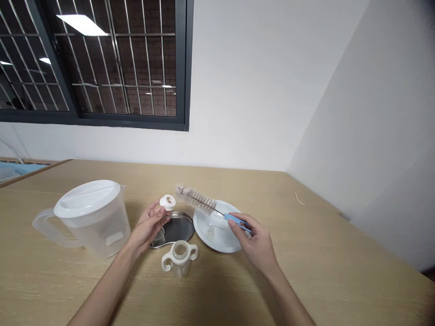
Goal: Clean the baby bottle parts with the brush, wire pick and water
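Observation:
My left hand [148, 224] pinches a small white bottle collar ring [163, 202] with a hole through its middle, its opening facing me. In my right hand [256, 242] is a bottle brush [203, 203], gripped by its blue handle; the white bristles point left, a short way to the right of the ring and apart from it. Below and between my hands stands an open baby bottle [181, 268] with two pale handles. Behind it lies a kidney-shaped metal tray [181, 228]; a small clear round piece [158, 236] is at its left end, partly covered by my left hand.
A white plate [222, 247] sits under the brush, with a small translucent piece [210, 232] in it. On the left stands a lidded plastic pitcher [98, 226]. A thin pale strip [299, 198] lies on the wooden table [326, 262] at right. Wall and barred window rise behind.

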A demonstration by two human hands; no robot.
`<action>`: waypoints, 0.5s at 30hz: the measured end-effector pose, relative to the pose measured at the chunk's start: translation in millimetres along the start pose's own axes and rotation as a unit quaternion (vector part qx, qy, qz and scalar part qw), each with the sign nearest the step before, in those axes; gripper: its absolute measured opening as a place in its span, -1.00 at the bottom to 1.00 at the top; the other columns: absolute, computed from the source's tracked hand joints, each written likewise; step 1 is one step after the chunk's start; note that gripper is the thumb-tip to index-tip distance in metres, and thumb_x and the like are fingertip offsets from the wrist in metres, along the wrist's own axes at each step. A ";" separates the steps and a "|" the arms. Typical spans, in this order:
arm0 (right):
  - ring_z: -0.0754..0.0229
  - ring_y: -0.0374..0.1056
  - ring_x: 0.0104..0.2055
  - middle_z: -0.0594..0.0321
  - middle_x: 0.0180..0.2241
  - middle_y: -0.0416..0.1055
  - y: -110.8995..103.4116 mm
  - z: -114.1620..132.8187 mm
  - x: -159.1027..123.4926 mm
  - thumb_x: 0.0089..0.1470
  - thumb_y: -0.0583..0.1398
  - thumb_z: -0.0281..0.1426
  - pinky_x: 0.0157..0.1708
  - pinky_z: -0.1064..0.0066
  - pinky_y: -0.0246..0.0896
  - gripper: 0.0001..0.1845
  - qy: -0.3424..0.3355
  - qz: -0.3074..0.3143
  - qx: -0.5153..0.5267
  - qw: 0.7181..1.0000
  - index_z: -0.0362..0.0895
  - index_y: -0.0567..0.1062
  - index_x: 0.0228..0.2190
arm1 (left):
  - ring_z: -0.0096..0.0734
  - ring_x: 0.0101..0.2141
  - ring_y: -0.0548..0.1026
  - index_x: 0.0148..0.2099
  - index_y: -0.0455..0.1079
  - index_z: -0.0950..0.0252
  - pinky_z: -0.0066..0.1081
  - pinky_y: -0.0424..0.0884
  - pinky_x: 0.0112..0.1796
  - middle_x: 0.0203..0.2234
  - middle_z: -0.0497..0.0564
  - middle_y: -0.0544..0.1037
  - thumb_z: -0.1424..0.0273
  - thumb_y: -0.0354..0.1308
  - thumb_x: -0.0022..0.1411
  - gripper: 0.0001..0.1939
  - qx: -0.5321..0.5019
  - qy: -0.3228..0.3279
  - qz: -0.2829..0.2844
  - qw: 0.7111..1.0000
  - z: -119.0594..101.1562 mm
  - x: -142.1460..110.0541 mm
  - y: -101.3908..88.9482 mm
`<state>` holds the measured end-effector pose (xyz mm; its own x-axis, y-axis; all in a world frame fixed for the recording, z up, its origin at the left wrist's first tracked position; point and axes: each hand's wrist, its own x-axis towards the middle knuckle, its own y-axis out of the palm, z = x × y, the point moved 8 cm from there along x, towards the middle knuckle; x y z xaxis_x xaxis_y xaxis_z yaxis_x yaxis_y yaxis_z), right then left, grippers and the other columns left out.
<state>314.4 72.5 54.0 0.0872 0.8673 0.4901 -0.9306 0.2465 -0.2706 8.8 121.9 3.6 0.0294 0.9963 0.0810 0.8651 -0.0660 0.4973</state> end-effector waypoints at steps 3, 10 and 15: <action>0.08 0.49 -0.21 0.09 -0.19 0.56 -2.2 0.8 -0.4 0.09 0.25 -0.15 -0.30 0.38 0.44 -0.69 -0.002 -0.010 0.000 1.000 -0.11 0.58 -0.24 | -0.52 -0.30 0.51 0.12 0.34 0.22 -0.53 0.48 -0.24 -0.21 0.00 0.55 0.37 0.35 0.12 -0.49 0.026 -0.007 0.000 1.000 2.3 -1.0 1.5; 0.07 0.50 -0.19 0.10 -0.16 0.56 10.0 0.3 -3.3 0.07 0.26 -0.15 -0.31 0.38 0.45 -0.68 0.009 0.029 0.016 0.999 -0.10 0.58 -0.22 | -0.52 -0.27 0.52 0.14 0.32 0.22 -0.54 0.45 -0.23 -0.12 0.04 0.56 0.34 0.36 0.10 -0.43 0.050 0.010 0.010 0.999 -2.0 -1.5 4.3; 0.09 0.50 -0.23 0.11 -0.21 0.57 1.4 -0.3 -0.5 0.07 0.25 -0.15 -0.36 0.41 0.44 -0.69 0.007 0.008 0.007 1.000 -0.10 0.58 -0.24 | -0.54 -0.32 0.51 0.12 0.34 0.23 -0.54 0.45 -0.23 -0.28 -0.03 0.55 0.33 0.36 0.10 -0.46 0.044 0.030 -0.002 0.999 -7.2 0.5 -3.8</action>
<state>313.2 72.6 53.1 0.0767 0.8771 0.4742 -0.9368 0.2262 -0.2669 1.9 122.3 7.9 -0.0019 0.9913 0.1314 0.9057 -0.0540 0.4204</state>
